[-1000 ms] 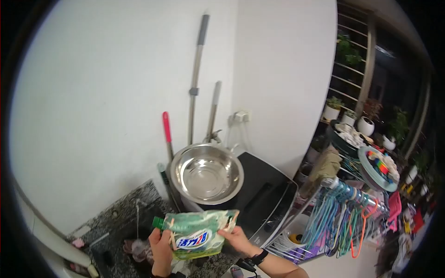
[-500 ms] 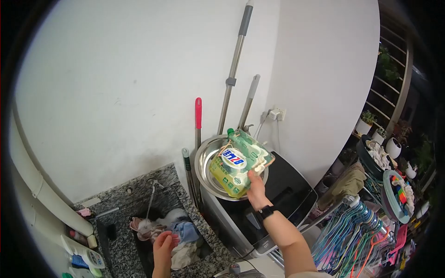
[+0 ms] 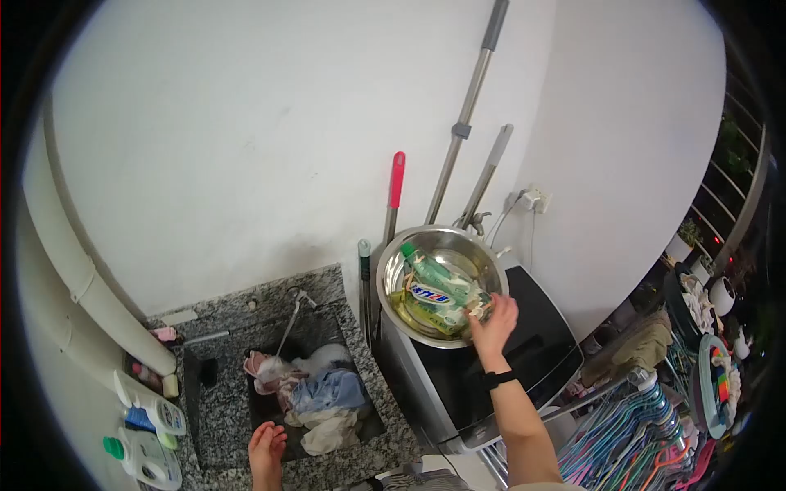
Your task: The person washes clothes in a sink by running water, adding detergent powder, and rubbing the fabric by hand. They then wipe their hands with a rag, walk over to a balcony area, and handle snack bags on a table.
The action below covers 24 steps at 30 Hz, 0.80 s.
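A green and yellow laundry detergent pouch [image 3: 438, 293] with a green cap lies tilted inside the steel basin [image 3: 383, 304]. My right hand [image 3: 493, 325], a black band on its wrist, is at the pouch's lower right corner by the basin rim. Its thumb and fingers are apart; whether they still touch the pouch is hard to tell. Over the sink's front left side my left hand [image 3: 267, 448] is empty, fingers loosely bent and apart. Beside it, pink, blue and white clothes [image 3: 329, 393] lie in the dark stone sink [image 3: 401, 438] under running water with suds.
The basin stands on a black-topped washing machine [image 3: 524, 327]. Behind it lean several poles, one with a red handle [image 3: 397, 180]. White detergent bottles [image 3: 151, 458] stand at the left. Many hangers [image 3: 622, 425] hang at the right. A tap [image 3: 301, 296] runs into the sink.
My right hand has lowered the detergent pouch into the basin, and its fingers have spread. My left hand has shifted a little left and down. The view has turned slightly left.
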Available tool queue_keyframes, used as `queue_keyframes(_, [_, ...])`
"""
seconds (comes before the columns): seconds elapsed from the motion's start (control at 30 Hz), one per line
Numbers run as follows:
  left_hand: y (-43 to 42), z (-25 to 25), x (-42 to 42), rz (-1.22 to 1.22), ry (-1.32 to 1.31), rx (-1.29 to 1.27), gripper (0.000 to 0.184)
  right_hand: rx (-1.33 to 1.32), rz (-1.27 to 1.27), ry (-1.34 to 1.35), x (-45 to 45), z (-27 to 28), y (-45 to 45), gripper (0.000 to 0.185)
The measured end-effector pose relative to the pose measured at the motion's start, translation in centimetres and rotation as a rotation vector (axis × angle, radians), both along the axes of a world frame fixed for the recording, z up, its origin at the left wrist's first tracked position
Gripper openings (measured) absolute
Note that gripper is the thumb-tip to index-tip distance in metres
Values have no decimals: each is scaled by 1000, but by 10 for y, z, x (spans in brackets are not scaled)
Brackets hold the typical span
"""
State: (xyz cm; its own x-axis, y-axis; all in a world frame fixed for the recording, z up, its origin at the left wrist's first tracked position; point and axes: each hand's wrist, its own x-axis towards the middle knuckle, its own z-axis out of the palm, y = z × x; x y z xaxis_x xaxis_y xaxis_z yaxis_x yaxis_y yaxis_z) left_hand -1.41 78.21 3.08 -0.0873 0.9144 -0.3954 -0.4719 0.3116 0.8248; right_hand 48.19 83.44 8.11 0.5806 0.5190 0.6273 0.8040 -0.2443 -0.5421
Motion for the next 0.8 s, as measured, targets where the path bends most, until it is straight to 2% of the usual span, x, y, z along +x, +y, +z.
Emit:
queue_keyframes(0.03, [-2, -1, 0, 2, -8, 14, 20, -41, -171, -128, -2, 3, -5, 79])
queue_keyframes(0.1, [-3, 2, 2, 20, -8, 3, 20, 78, -221, 99, 16, -27, 3, 97])
queue_keyframes(0.13, [-3, 6, 5, -2, -10, 9, 21, 82, -201, 354, 26, -41, 8, 102])
queue_keyframes(0.17, [-3, 7, 7, -29, -12, 19, 21, 6, -145, 649, 20, -25, 5, 100])
queue_keyframes(0.23, [-1, 1, 9, -63, -28, 20, 21, 254, 30, 675, 30, -53, 14, 87])
queue_keyframes(0.3, [0, -6, 12, -98, -29, 14, 21, 262, 126, 544, 30, -52, 15, 69])
queue_keyframes(0.33, [0, -9, 13, -117, -28, 19, 21, 183, -4, 363, 29, -52, 14, 50])
queue_keyframes(0.37, [0, -12, 14, -131, -43, 13, 22, 98, -39, 442, 27, -45, 14, 35])
queue_keyframes(0.43, [-2, -14, 15, -163, -49, 12, 22, 129, 10, 482, 31, -46, 16, 25])
queue_keyframes(0.47, [-4, -12, 17, -150, -32, -14, 22, 215, -69, 247, 29, -51, 22, 21])
queue_keyframes(0.5, [-5, -13, 18, -134, -16, -38, 23, 227, -84, 249, 22, -37, 19, 21])
queue_keyframes(0.57, [-3, -17, 20, -145, -23, -36, 23, 230, -124, -241, 15, -1, 12, 17])
queue_keyframes(0.6, [-4, -16, 22, -145, -29, -57, 23, 281, 10, -202, 14, 11, 12, 14])
queue_keyframes(0.63, [-6, -17, 23, -145, -33, -80, 23, 274, 157, 20, 13, 18, 15, 12])
queue_keyframes(0.7, [-4, -30, 25, -165, -16, -94, 24, 246, 202, 464, 7, 24, 22, 11])
queue_keyframes(0.77, [-3, -40, 33, -277, -127, -40, 24, 376, 247, 555, 28, 8, 36, 10])
queue_keyframes(0.8, [-4, -33, 40, -280, -95, -117, 23, 492, 304, 642, 36, 7, 40, 10])
